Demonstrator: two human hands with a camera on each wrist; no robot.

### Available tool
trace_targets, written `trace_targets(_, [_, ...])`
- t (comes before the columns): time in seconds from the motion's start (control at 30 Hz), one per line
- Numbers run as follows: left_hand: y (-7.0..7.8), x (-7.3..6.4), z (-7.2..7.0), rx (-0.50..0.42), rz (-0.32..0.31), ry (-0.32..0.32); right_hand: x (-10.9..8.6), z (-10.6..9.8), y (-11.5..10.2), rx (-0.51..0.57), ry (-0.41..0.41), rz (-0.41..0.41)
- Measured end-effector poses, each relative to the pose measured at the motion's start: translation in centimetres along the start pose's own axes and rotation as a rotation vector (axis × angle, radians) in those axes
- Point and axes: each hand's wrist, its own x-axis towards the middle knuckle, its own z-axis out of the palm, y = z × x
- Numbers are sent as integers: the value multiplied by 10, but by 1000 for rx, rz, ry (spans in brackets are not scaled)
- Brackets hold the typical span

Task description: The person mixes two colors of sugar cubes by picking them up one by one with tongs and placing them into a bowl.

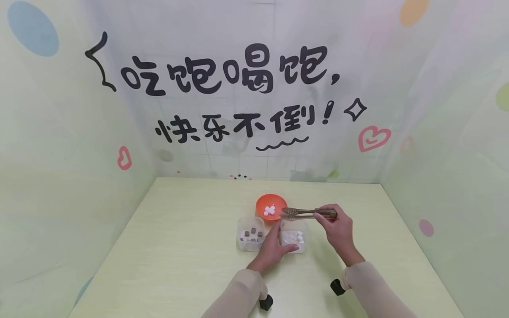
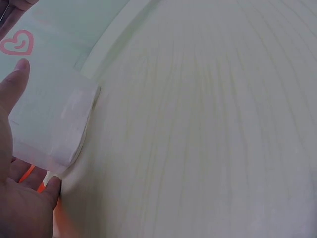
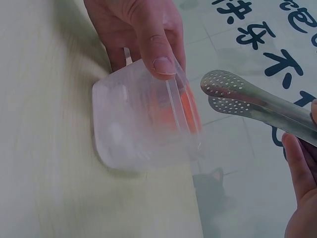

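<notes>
My left hand [image 1: 272, 249] grips a clear plastic tub [image 1: 305, 230] by its side, thumb at the near rim in the head view. Small white cubes [image 1: 300, 237] lie inside this tub, towards its right. The right wrist view shows the tub [image 3: 124, 119] with the left thumb over its rim. With my right hand [image 1: 338, 227] I hold metal food tongs [image 1: 308, 213] level, their perforated tips above the tub's far side, near the orange bowl [image 1: 271, 198]. Nothing shows between the tong tips [image 3: 225, 87]. Several white cubes [image 1: 270, 210] sit in the bowl.
Left of the gripped tub stands another clear tub [image 1: 240, 232] with several dark brown cubes [image 1: 253, 231]. All stand on a pale wood-grain table [image 1: 179, 238], with printed curtains [image 1: 254, 163] behind and at both sides. Black wrist devices [image 1: 266, 303] hang below both cuffs.
</notes>
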Motion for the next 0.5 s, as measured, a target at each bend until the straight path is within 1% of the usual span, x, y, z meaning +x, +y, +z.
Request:
trace_targets(0.17, [-1, 0, 0, -3, -1, 4, -7, -9, -22, -33, -15, -34])
trace_targets(0.37, [-1, 1, 1, 0, 0, 12, -9, -18, -25, -14, -60, -27])
trace_targets(0.5, [-1, 1, 0, -7, 8, 10, -9, -24, -25, -49, -101, -36])
